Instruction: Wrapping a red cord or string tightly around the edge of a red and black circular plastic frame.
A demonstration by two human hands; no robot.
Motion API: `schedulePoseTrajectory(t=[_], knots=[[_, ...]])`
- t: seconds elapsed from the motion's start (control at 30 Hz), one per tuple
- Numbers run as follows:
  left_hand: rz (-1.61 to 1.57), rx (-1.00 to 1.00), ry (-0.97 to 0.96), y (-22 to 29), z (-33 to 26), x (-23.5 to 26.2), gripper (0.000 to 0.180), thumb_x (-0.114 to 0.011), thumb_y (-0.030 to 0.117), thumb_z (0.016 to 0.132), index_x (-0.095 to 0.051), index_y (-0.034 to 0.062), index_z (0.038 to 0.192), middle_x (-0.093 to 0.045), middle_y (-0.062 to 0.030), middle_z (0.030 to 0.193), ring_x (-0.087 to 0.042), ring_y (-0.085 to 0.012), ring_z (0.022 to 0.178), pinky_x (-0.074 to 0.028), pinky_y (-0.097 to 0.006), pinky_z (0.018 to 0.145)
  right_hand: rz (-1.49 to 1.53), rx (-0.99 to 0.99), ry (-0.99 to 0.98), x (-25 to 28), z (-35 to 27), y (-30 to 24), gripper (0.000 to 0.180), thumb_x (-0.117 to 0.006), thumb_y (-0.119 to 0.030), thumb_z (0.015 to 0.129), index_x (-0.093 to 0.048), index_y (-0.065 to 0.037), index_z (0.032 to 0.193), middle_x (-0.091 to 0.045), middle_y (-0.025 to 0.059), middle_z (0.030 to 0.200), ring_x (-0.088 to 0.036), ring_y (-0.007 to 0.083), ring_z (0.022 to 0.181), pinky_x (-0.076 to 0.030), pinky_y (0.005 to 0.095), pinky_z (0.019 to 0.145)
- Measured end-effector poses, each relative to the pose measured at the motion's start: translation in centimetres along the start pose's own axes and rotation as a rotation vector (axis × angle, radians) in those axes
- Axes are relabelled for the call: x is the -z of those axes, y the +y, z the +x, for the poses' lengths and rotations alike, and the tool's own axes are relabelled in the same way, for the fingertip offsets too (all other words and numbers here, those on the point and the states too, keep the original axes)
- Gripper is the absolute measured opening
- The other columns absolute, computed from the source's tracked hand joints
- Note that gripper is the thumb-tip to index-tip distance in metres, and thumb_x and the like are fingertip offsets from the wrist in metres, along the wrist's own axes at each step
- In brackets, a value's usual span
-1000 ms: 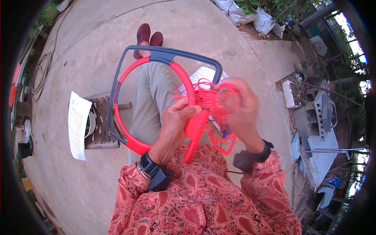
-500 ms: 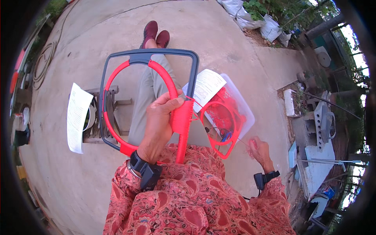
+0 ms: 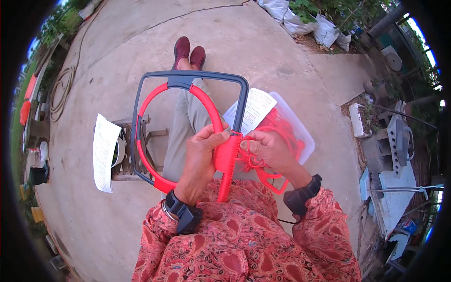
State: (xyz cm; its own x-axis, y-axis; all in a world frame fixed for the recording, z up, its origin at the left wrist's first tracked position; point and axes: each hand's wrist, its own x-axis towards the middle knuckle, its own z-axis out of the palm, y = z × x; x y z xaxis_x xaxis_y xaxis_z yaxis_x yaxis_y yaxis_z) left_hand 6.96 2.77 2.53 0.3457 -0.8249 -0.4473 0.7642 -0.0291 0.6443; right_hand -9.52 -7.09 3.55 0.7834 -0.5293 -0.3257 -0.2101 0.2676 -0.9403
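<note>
My left hand [image 3: 201, 152] grips the right side of a dark plastic frame [image 3: 211, 75], roughly rectangular, with a round ring inside it. Red cord is wound tightly round the ring and along part of the frame's right bar, forming a wide red wrapped section [image 3: 224, 160] under my thumb. At the edge of that section my right hand [image 3: 275, 149] pinches red cord [image 3: 244, 144] between thumb and fingers. Behind my right hand, a translucent plastic box [image 3: 307, 140] holds red material and a red frame piece [image 3: 277, 189]; my hand partly covers them.
A printed paper sheet [image 3: 253, 107] lies on the box. Another sheet [image 3: 104, 152] rests by a small wooden stool [image 3: 155, 134] at left, beside a white roll. A coiled hose [image 3: 61, 94] lies on the concrete floor. Blocks and scrap [image 3: 380, 145] stand at right; white sacks [image 3: 324, 33] stand far right.
My right hand has come in from the lower right, beyond the box, to the wrapped edge beside my left hand. The frame sits slightly lower and farther right in view.
</note>
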Motion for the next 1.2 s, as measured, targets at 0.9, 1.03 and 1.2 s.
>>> schedulePoseTrajectory(t=[0.9,1.03,1.2], knots=[[0.033,0.271,-0.284,0.2,1.0,-0.8,0.005,-0.058,0.002,0.078,-0.057,-0.0005,0.082,-0.064,-0.0122,0.075,-0.066,-0.0241,0.065,-0.054,-0.031,0.059,-0.275,0.078,0.262,1.8,-1.9,2.3,0.013,-0.057,-0.013,0.087,-0.061,-0.002,0.081,-0.053,-0.0056,0.067,-0.047,0.0023,0.061,-0.038,0.0213,0.054],[0.024,0.285,-0.297,0.4,1.0,-0.4,0.005,-0.057,0.002,0.079,-0.057,-0.0015,0.083,-0.065,-0.0169,0.077,-0.068,-0.0300,0.066,-0.056,-0.035,0.061,-0.118,0.032,0.282,1.6,-2.1,2.2,0.015,-0.058,-0.015,0.088,-0.063,-0.003,0.094,-0.056,-0.0042,0.073,-0.048,0.0024,0.065,-0.039,0.0201,0.055],[0.048,0.227,-0.270,0.2,1.0,-0.5,0.006,-0.058,0.001,0.080,-0.057,-0.0002,0.085,-0.065,-0.0136,0.077,-0.066,-0.0240,0.065,-0.057,-0.034,0.061,0.028,0.016,0.199,0.1,-2.5,0.1,0.027,-0.061,-0.022,0.090,-0.062,-0.002,0.109,-0.060,-0.0025,0.083,-0.051,0.0029,0.072,-0.042,0.0194,0.062]])
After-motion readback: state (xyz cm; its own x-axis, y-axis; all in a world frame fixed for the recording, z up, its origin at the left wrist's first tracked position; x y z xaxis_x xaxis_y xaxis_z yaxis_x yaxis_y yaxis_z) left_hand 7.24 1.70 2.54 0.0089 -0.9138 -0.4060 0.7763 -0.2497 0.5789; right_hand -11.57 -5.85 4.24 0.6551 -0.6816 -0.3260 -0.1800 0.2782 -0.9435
